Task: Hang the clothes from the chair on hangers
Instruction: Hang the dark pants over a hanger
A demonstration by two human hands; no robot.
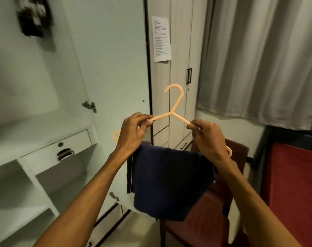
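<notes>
The left hand (pixel 134 129) and right hand (pixel 207 138) are pinching the peach hanger (pixel 174 107) with curled fingers (pixel 149 123), the navy garment (pixel 169 179) draping just below them (seemingly settled), needing hanging up next.

Bare slender forearms (pixel 96 186), bare left hand (pixel 134 130), bare right hand (pixel 207 138), knuckles prominent

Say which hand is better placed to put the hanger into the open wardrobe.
Probably the left. The left hand and right hand grip the hanger with the navy cloth draped on it, but the left is beside the open wardrobe; the right is over the chair.
</notes>
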